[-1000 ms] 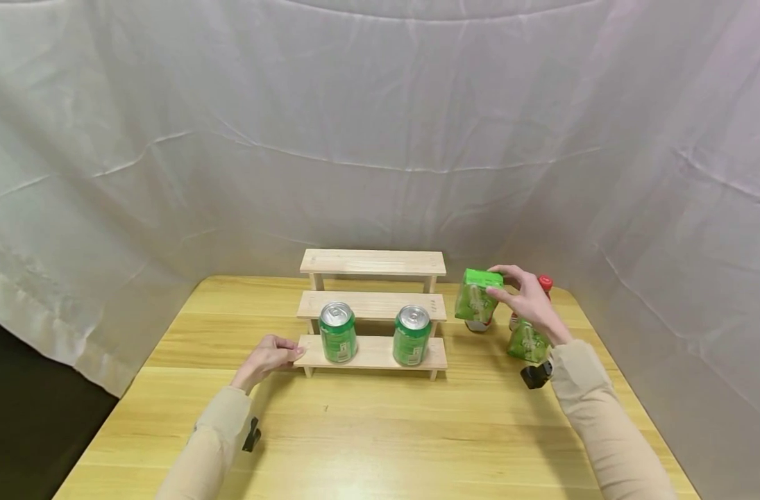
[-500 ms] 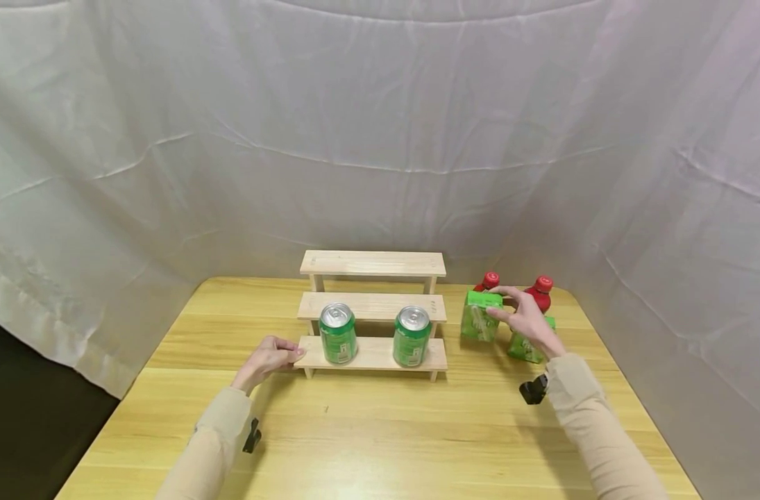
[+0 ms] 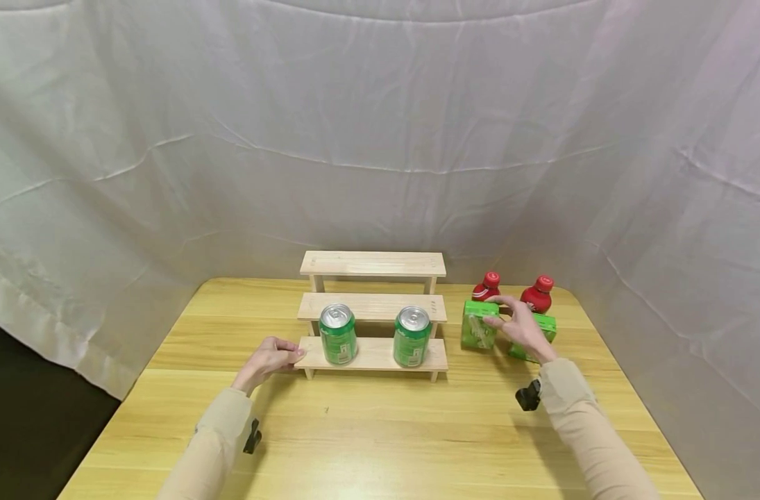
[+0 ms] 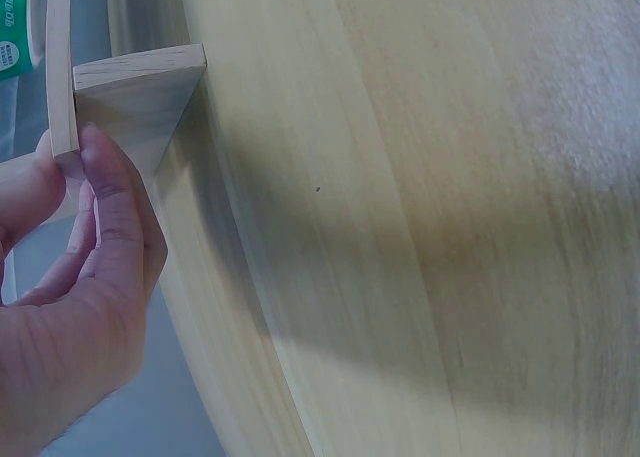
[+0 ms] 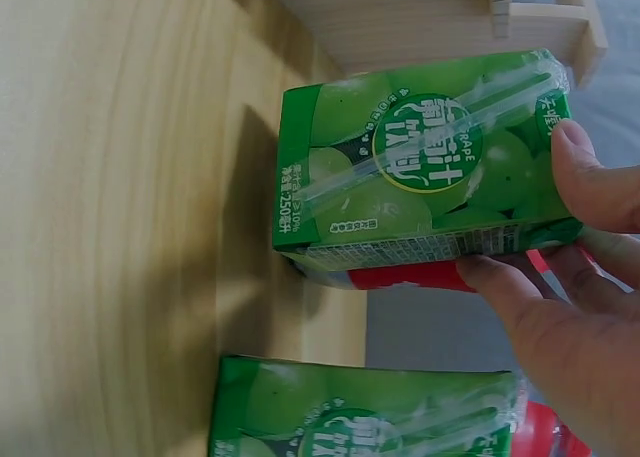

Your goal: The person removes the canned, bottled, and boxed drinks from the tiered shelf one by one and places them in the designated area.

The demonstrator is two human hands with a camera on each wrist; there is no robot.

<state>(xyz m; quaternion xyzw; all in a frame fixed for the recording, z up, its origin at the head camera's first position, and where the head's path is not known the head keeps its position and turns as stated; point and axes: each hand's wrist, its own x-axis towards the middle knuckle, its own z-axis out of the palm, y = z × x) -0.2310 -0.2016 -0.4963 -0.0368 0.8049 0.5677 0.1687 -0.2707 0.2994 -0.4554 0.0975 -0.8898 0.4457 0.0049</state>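
Head view: left hand [image 3: 269, 360] pinches rack [image 3: 375, 353] by its bottom step, bearing two cans [image 3: 338, 342]; right hand [image 3: 522, 329] grasps one juice box [image 3: 477, 326], second box [image 3: 545, 325] beside, bottles [image 3: 537, 297] behind

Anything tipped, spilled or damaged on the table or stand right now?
Nothing stands out. The left can and right can stand upright on the bottom shelf, the green carton held in the right hand shows no visible tear, and I see no spill on the table. Both red-capped bottles are partly hidden.
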